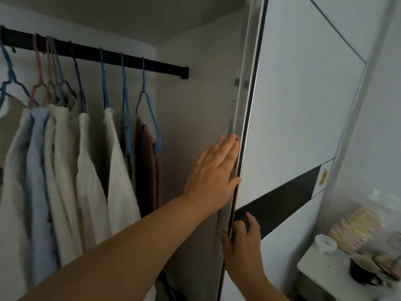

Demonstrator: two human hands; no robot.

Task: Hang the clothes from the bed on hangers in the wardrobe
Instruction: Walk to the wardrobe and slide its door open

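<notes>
The wardrobe stands open at the left, with a black rail (pixel 108 54) across its top. Several hangers (pixel 124 83) in blue, pink and purple hang from it, carrying pale garments (pixel 91 181) and a brown one (pixel 146 170). My left hand (pixel 213 173) lies flat against the metal edge of the white sliding door (pixel 293 116), fingers stretched upward. My right hand (pixel 243 240) sits lower on the same edge, thumb on the inner side and fingers on the door's front. Neither hand holds clothing. The bed is out of view.
The door has a dark diagonal stripe (pixel 282 203). At the lower right a white bedside table (pixel 321 270) carries a roll of paper (pixel 325 244), a dark cup (pixel 364 270) and a striped cloth (pixel 355 229). The wardrobe's grey side wall (pixel 195 105) lies behind my left hand.
</notes>
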